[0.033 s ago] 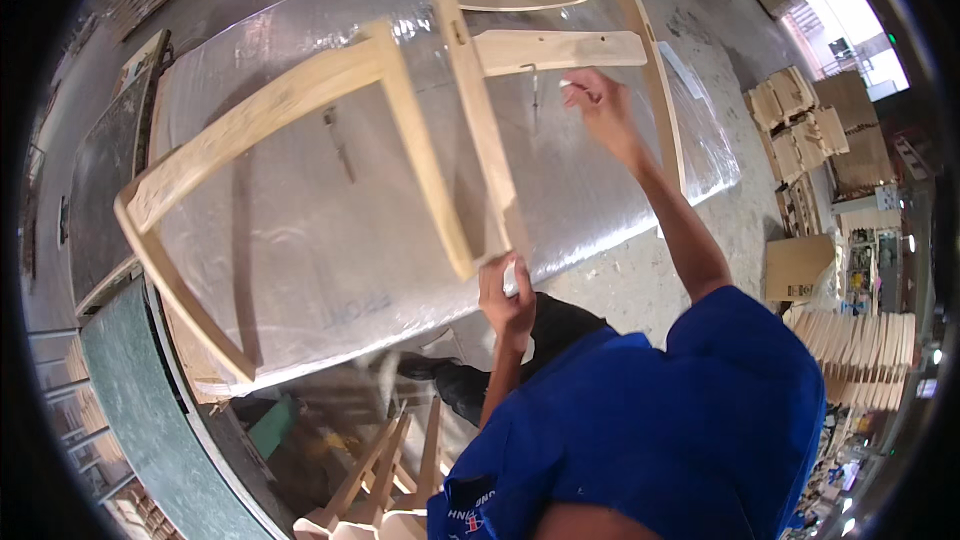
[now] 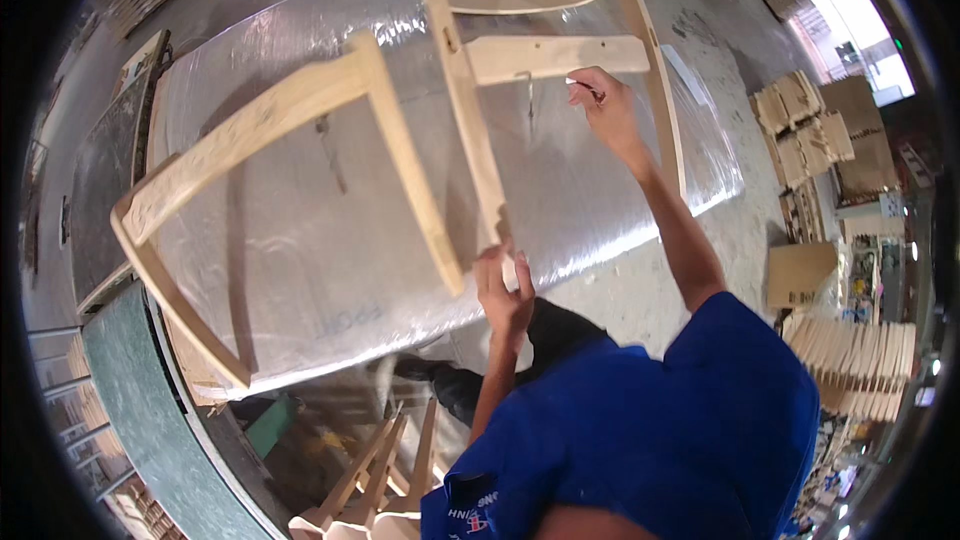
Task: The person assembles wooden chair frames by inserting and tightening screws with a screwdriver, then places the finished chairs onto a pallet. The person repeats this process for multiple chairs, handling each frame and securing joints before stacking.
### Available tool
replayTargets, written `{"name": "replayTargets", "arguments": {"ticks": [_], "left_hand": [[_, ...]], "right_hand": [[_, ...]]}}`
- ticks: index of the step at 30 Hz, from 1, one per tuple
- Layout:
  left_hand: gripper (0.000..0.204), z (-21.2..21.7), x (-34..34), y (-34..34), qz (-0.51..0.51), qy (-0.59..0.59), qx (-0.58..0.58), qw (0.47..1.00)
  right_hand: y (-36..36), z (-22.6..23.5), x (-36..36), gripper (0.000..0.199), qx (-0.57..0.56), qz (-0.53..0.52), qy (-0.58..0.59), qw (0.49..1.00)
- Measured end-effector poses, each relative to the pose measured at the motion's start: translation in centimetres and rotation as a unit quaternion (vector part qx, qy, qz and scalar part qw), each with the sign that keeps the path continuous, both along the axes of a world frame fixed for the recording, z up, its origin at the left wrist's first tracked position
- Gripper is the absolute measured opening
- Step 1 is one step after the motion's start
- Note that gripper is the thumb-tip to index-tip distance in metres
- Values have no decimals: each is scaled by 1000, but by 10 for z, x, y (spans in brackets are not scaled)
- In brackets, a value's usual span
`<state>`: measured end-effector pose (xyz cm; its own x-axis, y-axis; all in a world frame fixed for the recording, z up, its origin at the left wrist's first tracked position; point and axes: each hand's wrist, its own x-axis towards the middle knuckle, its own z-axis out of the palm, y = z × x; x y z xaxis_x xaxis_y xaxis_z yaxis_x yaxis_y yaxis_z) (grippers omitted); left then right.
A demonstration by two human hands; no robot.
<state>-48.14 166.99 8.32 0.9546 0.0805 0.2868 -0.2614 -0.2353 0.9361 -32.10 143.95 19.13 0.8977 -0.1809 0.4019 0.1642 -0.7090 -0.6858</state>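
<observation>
A pale wooden chair-back frame, with two posts, a flat rail and a curved rail, lies on the plastic-wrapped surface. My left hand has its fingers around the near end of the left post, thumb apart. Just below the flat rail, my right hand is closed in a pinch, with a small whitish spot at its fingertips; what it holds is unclear. Left of that hand, a thin L-shaped metal rod reaches down from the rail's edge. A second, angular wooden frame stands to the left.
Plastic wrap covers the broad work surface. On it lies a thin dark metal piece. A green-topped bench runs along the left. More wooden frames stand below. Stacked wooden parts and cardboard are at right.
The chair-back frame and the left wooden frame have shifted slightly leftward. My left thumb has moved outward from the fingers. My right hand has moved very little.
</observation>
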Motion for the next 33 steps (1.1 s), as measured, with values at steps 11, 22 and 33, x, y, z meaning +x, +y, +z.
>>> {"name": "replayTargets", "arguments": {"ticks": [11,22,33], "left_hand": [[53,-41,143,-101,190,200,267,923],[50,-34,149,-114,206,231,264,914],[46,-38,204,-213,110,17,185,977]], "right_hand": [[-86,-92,148,10,-148,-10,-19,989],[-66,-87,155,11,-216,30,43,975],[-105,-63,147,13,-184,92,-19,978]]}}
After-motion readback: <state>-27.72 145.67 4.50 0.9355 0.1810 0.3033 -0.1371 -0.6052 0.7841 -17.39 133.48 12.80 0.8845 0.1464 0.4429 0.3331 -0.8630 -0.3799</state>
